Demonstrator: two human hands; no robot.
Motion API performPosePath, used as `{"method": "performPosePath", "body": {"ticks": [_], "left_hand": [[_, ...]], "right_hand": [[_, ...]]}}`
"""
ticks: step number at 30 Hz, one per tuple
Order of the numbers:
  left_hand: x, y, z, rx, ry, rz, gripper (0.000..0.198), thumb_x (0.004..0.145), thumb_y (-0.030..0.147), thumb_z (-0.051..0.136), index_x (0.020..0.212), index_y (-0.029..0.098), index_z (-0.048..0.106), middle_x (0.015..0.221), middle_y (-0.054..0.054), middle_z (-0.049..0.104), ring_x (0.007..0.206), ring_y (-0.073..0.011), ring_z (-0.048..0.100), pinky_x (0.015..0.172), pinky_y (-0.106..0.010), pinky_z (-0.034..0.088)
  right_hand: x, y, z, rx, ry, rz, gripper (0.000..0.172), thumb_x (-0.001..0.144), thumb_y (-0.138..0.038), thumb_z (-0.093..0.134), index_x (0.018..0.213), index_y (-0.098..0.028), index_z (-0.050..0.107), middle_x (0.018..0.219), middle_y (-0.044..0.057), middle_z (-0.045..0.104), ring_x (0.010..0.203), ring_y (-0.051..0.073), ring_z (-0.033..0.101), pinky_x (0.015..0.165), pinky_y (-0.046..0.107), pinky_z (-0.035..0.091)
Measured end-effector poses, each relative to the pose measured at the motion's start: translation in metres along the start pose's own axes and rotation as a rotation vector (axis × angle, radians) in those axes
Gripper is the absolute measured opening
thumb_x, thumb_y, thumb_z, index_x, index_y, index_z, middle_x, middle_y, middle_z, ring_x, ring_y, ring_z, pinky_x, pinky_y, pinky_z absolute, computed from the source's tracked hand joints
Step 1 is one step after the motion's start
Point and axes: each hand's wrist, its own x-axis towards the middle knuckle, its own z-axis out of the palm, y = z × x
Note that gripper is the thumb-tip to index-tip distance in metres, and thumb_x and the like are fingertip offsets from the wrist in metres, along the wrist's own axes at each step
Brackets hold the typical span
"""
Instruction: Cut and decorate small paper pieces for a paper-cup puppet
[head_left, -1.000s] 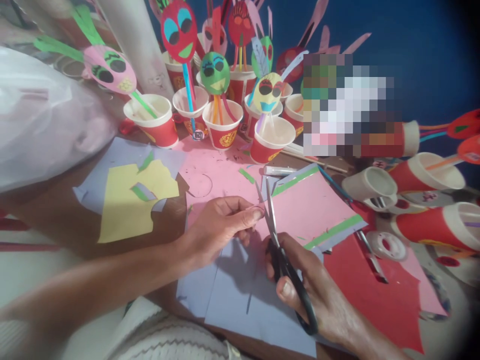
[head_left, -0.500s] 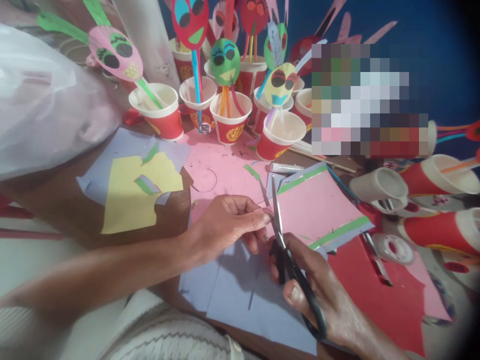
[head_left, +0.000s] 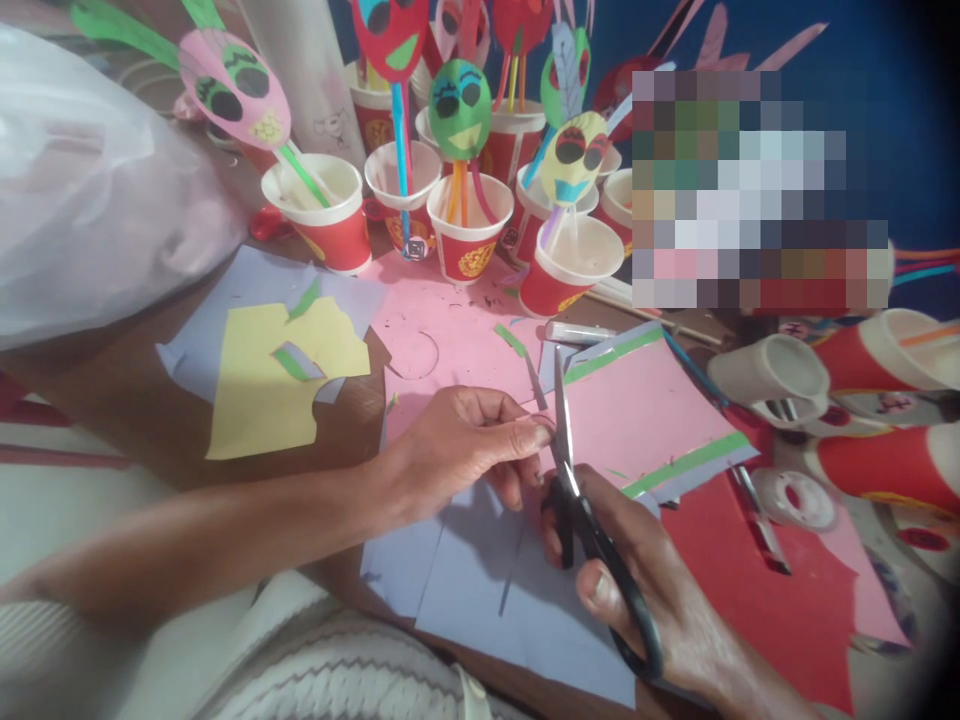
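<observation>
Pinched between the thumb and fingers of my left hand [head_left: 480, 440] is a small piece of pink paper [head_left: 537, 418], mostly covered by the fingers. My right hand [head_left: 637, 560] grips black-handled scissors [head_left: 566, 430], thumb in one loop. The blades are slightly apart and point away from me, beside the left fingertips. Under both hands lie blue paper sheets [head_left: 480, 600]. Beyond them is a pink sheet [head_left: 465, 340] with a drawn curve, and to the right a pink piece edged with green strips [head_left: 630, 400].
Red-and-white paper cups [head_left: 472, 250] holding paper faces on straws stand along the back. Cut yellow paper [head_left: 262, 390] lies on the left near a white plastic bag [head_left: 97, 200]. On the right are red paper [head_left: 772, 590], a cutter knife [head_left: 761, 520] and a tape roll [head_left: 799, 500].
The view has shifted slightly, so everything sits a little farther right. The scissor blades have closed somewhat beside the left fingertips; both hands keep their holds.
</observation>
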Motion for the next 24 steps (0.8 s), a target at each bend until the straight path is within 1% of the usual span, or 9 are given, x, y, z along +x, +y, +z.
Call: {"method": "performPosePath", "body": {"ticks": [3, 11, 24], "left_hand": [[-0.0003, 0.0013, 0.0008, 0.014, 0.002, -0.010, 0.021, 0.078, 0.022, 0.062, 0.060, 0.013, 0.057, 0.056, 0.001, 0.063, 0.040, -0.0062, 0.056, 0.041, -0.015, 0.043], [0.0015, 0.0020, 0.0007, 0.034, 0.004, -0.014, 0.020, 0.078, 0.023, 0.062, 0.061, 0.013, 0.057, 0.056, 0.001, 0.063, 0.041, -0.0059, 0.056, 0.041, -0.015, 0.042], [0.0021, 0.0022, -0.0001, 0.071, 0.018, -0.010, 0.019, 0.076, 0.022, 0.061, 0.060, 0.013, 0.057, 0.055, 0.002, 0.062, 0.039, -0.0063, 0.055, 0.040, -0.016, 0.042]], "right_hand": [[-0.0001, 0.0009, -0.0002, 0.005, -0.007, -0.012, 0.050, 0.079, -0.068, 0.047, 0.095, -0.022, 0.049, 0.072, -0.002, 0.048, 0.061, 0.013, 0.040, 0.052, 0.024, 0.033], [-0.0003, 0.0008, -0.0008, 0.001, -0.012, -0.007, 0.050, 0.079, -0.069, 0.046, 0.092, -0.021, 0.048, 0.072, -0.001, 0.048, 0.061, 0.014, 0.040, 0.053, 0.025, 0.033], [-0.0014, 0.0027, -0.0024, 0.009, 0.005, 0.016, 0.046, 0.079, -0.066, 0.051, 0.089, -0.022, 0.049, 0.068, -0.002, 0.049, 0.058, 0.012, 0.041, 0.049, 0.023, 0.033]]}}
